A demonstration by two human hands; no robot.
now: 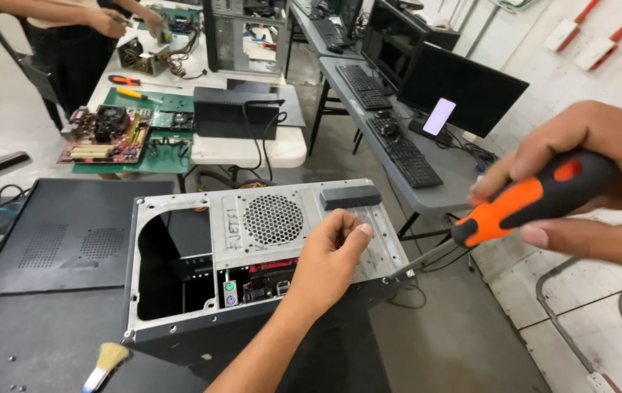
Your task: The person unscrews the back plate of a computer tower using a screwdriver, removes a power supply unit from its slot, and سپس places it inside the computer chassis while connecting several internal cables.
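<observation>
right hand holds screwdriver (left hand steadies computer case)

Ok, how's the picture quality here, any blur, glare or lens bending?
Head view: even, soft light with faint shadows; the right hand and screwdriver sit close to the lens, large and slightly soft; the left hand and computer case are sharp; the phone screen is blown out white; the desks lean, showing wide-angle bending.

Bare hands, sleeveless forearms
</observation>
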